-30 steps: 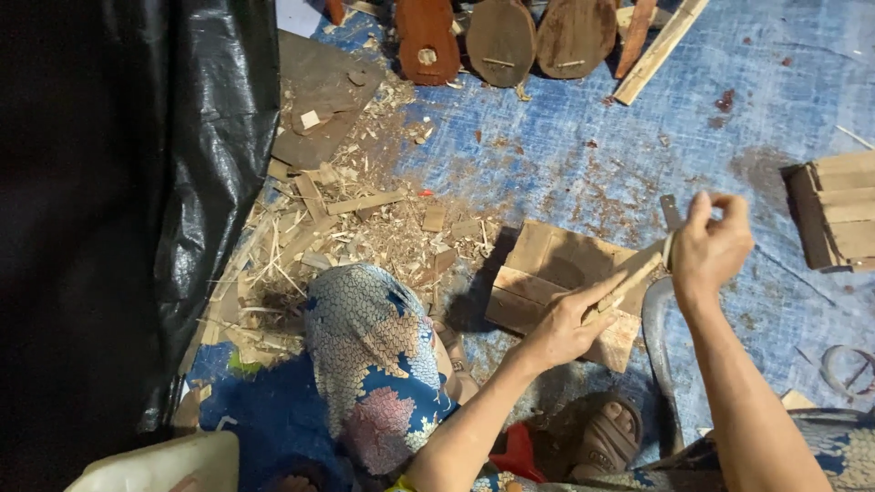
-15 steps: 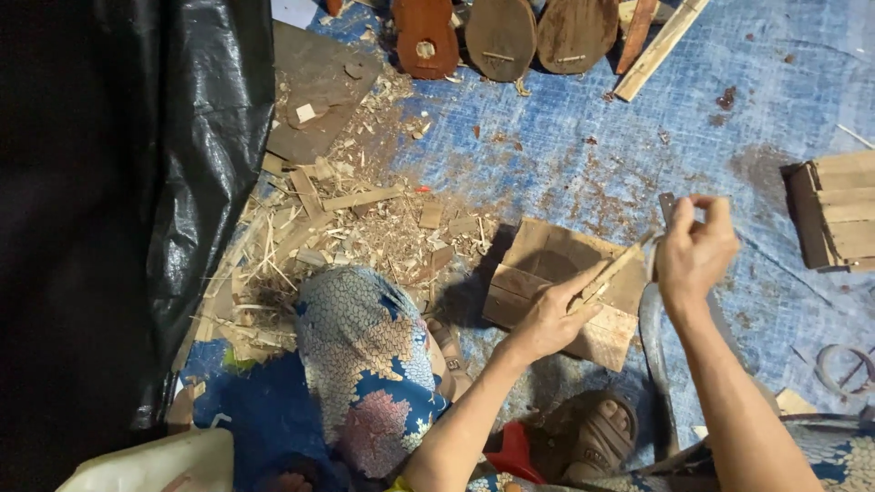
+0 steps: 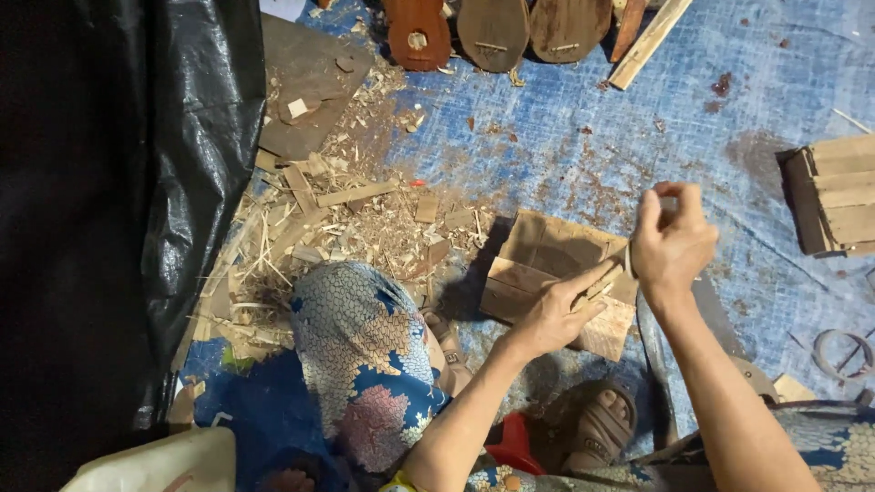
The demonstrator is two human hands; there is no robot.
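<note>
My left hand grips a thin pale wooden stick and holds it slanted over a flat brown wood block on the blue tarp. My right hand is closed on a small knife whose blade is mostly hidden by the fingers. It presses against the stick's upper end, close to the left hand's fingertips. Both forearms reach in from the bottom of the view, above a patterned cloth over my knee.
A heap of wood shavings and offcuts lies left of the block. Three small brown instrument bodies and a pale slat lie at the top. A slatted wooden box sits right, black plastic sheeting left, a sandalled foot below.
My right hand has slid down and left along the stick toward my left hand, and more of the knife blade is now covered. The left hand keeps its grip on the stick.
</note>
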